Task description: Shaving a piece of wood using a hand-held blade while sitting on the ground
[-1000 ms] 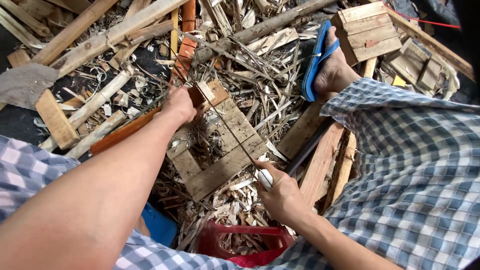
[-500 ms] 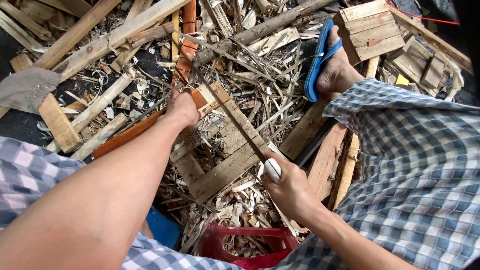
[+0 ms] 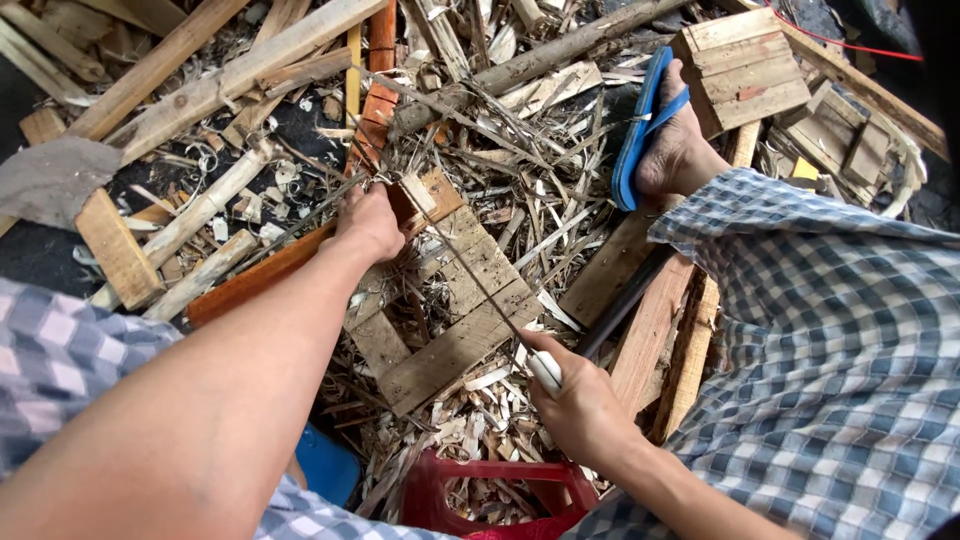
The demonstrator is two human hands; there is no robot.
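Observation:
My left hand (image 3: 368, 222) grips the far corner of a small square wooden frame (image 3: 450, 310) made of nailed slats, lying tilted on a heap of scraps. My right hand (image 3: 580, 405) is closed on the white handle (image 3: 545, 368) of a long thin blade (image 3: 455, 260). The blade runs diagonally up and left across the frame to the corner beside my left hand. My right foot in a blue sandal (image 3: 645, 125) rests on the wood beyond the frame.
Planks, sticks and shavings cover the ground all around. A slatted wooden block (image 3: 745, 65) lies at the upper right, a red plastic crate (image 3: 480, 495) at the bottom, a long orange board (image 3: 255, 280) under my left forearm, a dark bar (image 3: 620, 305) beside my right knee.
The frame has been turned and pulled nearer, so its face shows again. The blade's tip has swung up to the corner by my left hand. My right hand shifted slightly right.

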